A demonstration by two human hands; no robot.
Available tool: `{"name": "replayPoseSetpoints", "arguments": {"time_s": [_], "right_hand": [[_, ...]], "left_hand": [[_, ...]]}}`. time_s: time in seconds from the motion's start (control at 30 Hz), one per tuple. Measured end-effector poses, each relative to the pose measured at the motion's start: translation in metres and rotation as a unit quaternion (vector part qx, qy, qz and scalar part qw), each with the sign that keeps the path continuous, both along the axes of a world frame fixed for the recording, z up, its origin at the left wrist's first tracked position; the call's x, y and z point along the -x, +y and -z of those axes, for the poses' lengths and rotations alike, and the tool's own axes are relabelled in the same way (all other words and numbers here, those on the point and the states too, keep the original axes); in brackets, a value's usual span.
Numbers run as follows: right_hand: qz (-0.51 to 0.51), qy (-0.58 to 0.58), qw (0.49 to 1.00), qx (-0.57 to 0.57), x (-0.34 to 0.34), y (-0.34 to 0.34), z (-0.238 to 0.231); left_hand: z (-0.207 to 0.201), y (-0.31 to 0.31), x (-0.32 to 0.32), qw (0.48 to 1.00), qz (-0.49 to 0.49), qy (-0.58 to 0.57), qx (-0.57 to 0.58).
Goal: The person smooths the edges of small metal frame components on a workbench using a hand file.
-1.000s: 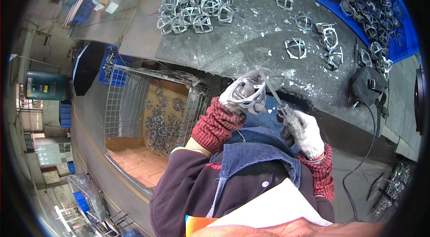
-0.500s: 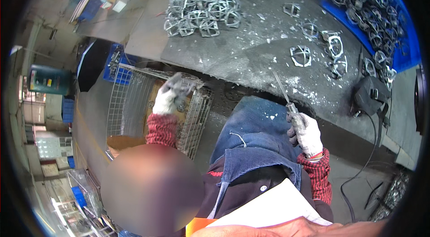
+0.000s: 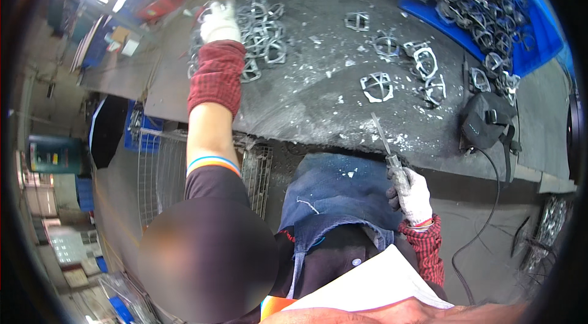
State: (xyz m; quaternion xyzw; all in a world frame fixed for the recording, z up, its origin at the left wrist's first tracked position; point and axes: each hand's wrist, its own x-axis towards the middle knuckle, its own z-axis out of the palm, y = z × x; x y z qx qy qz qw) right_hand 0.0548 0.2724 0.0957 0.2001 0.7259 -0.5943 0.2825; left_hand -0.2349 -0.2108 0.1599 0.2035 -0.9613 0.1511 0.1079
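My left hand (image 3: 219,22), in a white glove, reaches out over the left part of a pile of open silver metal frames (image 3: 264,30) on the dark table. Its fingers are partly apart, with their tips hidden against the pile; I see no piece held in them. At the table's near edge, my gloved right hand (image 3: 411,194) is wrapped round the grey handle of a file (image 3: 381,134). The narrow blade points up and away over the tabletop. Beyond it lies a single round-ringed metal frame (image 3: 377,87), with several more frames (image 3: 425,64) to its right.
A blue bin (image 3: 539,48) full of metal frames stands at the far right. Below it are a black pouch (image 3: 490,122) and a cable (image 3: 497,201). Bright flakes litter the tabletop (image 3: 306,103). Left of my knees stands a wire basket (image 3: 160,171).
My left hand has moved from above the wire basket, up and away, to the pile of frames. The right hand still holds the file in about the same place. The view has shifted a little.
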Motion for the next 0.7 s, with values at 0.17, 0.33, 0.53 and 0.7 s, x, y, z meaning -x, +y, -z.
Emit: {"name": "replayPoseSetpoints", "arguments": {"time_s": [0.17, 0.33, 0.53, 0.7], "right_hand": [[0.044, -0.003, 0.999, -0.025, 0.017, 0.011, 0.009], [0.050, 0.011, 0.999, -0.006, 0.033, 0.017, 0.011], [-0.025, 0.188, 0.976, -0.109, 0.035, 0.016, 0.016], [0.073, 0.041, 0.996, 0.042, 0.018, 0.020, 0.008]], "left_hand": [[-0.010, -0.018, 0.030, 0.964, 0.110, 0.132, -0.204], [-0.005, 0.029, 0.020, 0.955, 0.170, 0.132, -0.204], [0.049, 0.230, -0.060, 0.904, 0.349, -0.061, -0.240], [0.086, 0.257, -0.091, 0.842, 0.366, -0.141, -0.369]]}}
